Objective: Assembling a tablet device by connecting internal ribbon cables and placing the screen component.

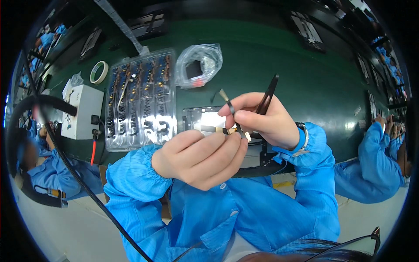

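My right hand [275, 124] pinches a thin dark strip with a pale end, like a flex cable [230, 106], between thumb and forefinger. Black tweezers [269, 92] are tucked in the same hand, pointing up and away. My left hand [203, 158] is closed, its fingertips gripping the lower end of the strip near small gold-coloured parts [236, 129]. Under both hands lies a flat device with a dark frame [187, 117] and a bright, shiny inside. My hands hide much of it. A blue strap [300, 139] circles my right wrist.
Left of the device sits a clear tray of small circuit parts [139, 98]. Behind it are a plastic bag with a dark square piece [195, 69] and a tape roll [99, 72]. A white box [83, 111] with cables stands farther left. Co-workers in blue sit at both sides.
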